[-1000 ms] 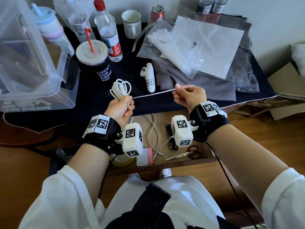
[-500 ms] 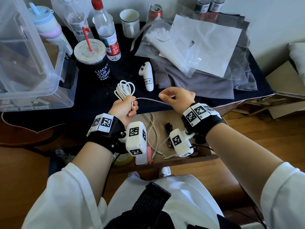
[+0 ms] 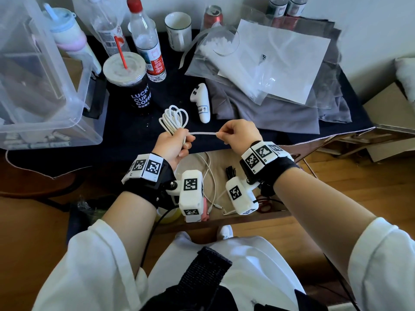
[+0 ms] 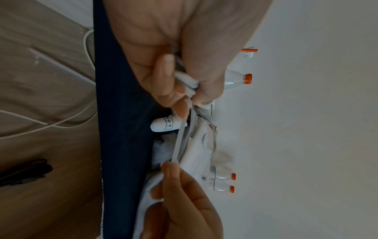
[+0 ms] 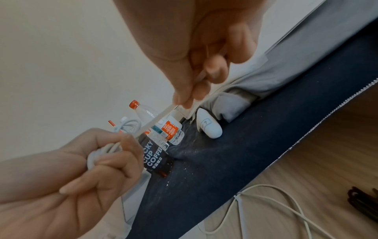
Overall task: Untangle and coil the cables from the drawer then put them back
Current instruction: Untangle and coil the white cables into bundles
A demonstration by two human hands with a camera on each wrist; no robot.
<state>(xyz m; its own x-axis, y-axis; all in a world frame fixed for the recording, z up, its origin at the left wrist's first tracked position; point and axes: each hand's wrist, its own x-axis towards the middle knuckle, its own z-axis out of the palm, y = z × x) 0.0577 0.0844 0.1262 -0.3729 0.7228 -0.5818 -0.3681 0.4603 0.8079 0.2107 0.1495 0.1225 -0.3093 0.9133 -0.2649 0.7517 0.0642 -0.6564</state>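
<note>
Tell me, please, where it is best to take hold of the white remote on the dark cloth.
Grip the white remote around its narrow labelled lower half, coming from above. It lies flat on the dark cloth with free space on both long sides, so fingers could close across its width there.

The head view looks steeply down from above at both hands over the table. Each wrist view looks close along its own palm toward the wall. All three share the white cable and coffee cup.
</note>
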